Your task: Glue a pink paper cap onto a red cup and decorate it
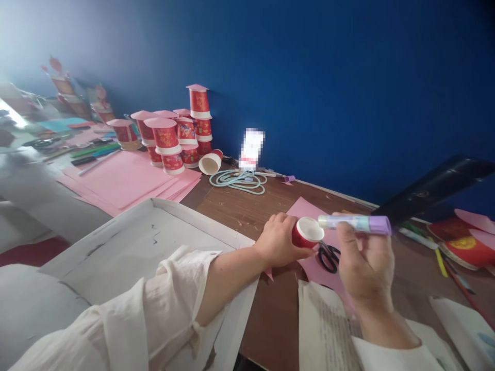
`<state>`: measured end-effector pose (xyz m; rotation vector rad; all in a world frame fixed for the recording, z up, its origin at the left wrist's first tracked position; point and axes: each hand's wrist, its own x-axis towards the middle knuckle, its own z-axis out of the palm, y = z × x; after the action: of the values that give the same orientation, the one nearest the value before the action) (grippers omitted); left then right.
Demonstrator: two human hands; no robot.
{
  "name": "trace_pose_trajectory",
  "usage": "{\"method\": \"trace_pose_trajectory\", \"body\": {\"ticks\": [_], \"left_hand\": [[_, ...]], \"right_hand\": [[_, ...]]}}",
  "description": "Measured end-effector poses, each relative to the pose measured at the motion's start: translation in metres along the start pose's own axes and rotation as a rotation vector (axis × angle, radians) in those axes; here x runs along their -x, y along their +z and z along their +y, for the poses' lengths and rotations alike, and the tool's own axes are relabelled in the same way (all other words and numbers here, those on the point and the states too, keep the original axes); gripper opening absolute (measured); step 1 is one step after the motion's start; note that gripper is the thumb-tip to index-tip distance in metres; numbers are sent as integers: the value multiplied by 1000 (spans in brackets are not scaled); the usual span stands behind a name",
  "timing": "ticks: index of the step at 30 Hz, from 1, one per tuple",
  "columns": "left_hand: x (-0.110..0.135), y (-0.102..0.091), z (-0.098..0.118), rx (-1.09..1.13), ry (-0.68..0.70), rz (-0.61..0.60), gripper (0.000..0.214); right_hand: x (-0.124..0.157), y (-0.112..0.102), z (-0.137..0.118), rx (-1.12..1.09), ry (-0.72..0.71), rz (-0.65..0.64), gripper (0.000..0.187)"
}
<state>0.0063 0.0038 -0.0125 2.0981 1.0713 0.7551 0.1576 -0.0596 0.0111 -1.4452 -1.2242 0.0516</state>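
My left hand (277, 240) is wrapped round a small red paper cup (307, 232), held on its side with its white mouth turned to the right. My right hand (363, 258) grips a purple glue stick (355, 223) held level, its tip at the cup's rim. Black-handled scissors (329, 256) lie on a pink paper sheet (309, 212) just below the cup.
A stack of red paper cups with pink tops (174, 136) stands by the blue wall, beside pink paper sheets (124, 180) and a coiled pale cable (240, 180). A white board (154, 242) lies under my left arm. Printed pages (328, 330) and pens (441, 257) lie at the right.
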Motion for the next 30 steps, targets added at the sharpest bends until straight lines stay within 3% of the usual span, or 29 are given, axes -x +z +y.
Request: {"method": "trace_pose_trajectory", "body": {"ticks": [5,10,15,20,23,26,30], "left_hand": [[0,2,0,-24,-5,11,66],[-2,4,-3,-43,27,11,63],[-2,3,-2,-43,-9,17,58],[-2,3,0,-40,-24,8,53],[-3,4,-1,-36,-26,15,54],[-3,6,-1,-22,-35,36,58],[-3,5,-1,38,-59,32,73]], "right_hand": [[-11,4,-6,327,-268,-141,36],[-13,6,-6,302,-264,-276,27],[-17,11,0,347,-340,-164,31],[-19,12,0,291,-321,-259,26],[-16,15,0,313,-348,-174,31],[-13,16,2,210,-172,-114,33],[-13,12,5,-291,268,17,39]]}}
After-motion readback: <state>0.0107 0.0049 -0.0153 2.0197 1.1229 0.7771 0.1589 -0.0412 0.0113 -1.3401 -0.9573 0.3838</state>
